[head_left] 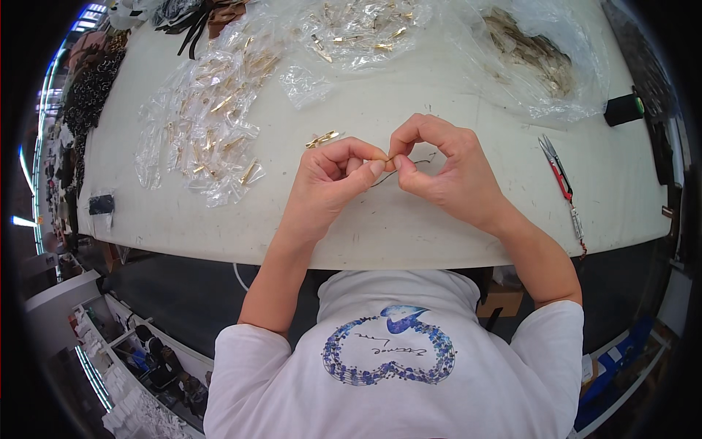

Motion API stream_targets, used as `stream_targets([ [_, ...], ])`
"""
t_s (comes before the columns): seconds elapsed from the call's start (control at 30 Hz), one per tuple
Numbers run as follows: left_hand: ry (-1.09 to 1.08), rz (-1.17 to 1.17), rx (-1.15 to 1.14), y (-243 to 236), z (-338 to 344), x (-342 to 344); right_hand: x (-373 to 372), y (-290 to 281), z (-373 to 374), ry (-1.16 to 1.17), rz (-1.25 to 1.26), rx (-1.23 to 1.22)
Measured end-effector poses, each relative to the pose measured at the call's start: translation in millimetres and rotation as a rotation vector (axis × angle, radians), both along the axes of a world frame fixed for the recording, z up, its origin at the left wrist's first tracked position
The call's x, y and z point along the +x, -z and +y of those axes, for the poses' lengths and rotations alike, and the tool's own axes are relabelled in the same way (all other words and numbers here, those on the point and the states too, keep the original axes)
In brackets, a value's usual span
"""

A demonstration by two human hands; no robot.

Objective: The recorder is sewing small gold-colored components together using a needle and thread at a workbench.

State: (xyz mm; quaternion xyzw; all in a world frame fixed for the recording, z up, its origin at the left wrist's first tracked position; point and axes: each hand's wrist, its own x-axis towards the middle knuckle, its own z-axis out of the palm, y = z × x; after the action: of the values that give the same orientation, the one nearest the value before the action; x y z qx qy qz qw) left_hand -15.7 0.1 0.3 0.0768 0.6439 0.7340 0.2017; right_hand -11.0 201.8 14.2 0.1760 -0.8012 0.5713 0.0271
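Note:
My left hand (333,175) and my right hand (446,164) meet above the middle of the table, thumb and forefinger of each pinched tip to tip. A thin dark cord (385,178) shows just below the fingertips, and part of it runs out behind my right thumb. Its pinched part is mostly hidden by the fingers. Just beyond my left hand lie a few small gold metal clips (322,139). Off to the right of my right hand rest thread snips (559,172) with red handles, blades pointing away from me.
Clear plastic bags with gold metal pieces (212,132) spread over the left side of the white table (292,234); more gold pieces (358,33) lie at the back. A large clear bag (534,55) holds brownish material. A black thread spool (623,110) is at the right edge.

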Motion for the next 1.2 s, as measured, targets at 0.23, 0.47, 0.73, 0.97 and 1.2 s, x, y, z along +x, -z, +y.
stream_targets([
  [0.23, -0.038, -0.079, 0.180, -13, -2, -2, -9, 5, 3, -0.163, -0.378, -0.523],
  [0.47, -0.198, -0.229, 0.445, -26, -8, -10, 8, 0, -10, -0.308, -0.550, -0.362],
  [0.73, -0.204, -0.385, 0.694, -15, -13, -12, 12, 4, -16, -0.117, 0.110, 0.149],
  [0.97, -0.151, -0.344, 0.591, -11, -15, -13, 12, 7, -14, -0.156, 0.266, 0.276],
  [1.2, -0.221, -0.337, 0.520, -16, -29, -8, 9, 8, -9, -0.256, 0.318, 0.356],
])
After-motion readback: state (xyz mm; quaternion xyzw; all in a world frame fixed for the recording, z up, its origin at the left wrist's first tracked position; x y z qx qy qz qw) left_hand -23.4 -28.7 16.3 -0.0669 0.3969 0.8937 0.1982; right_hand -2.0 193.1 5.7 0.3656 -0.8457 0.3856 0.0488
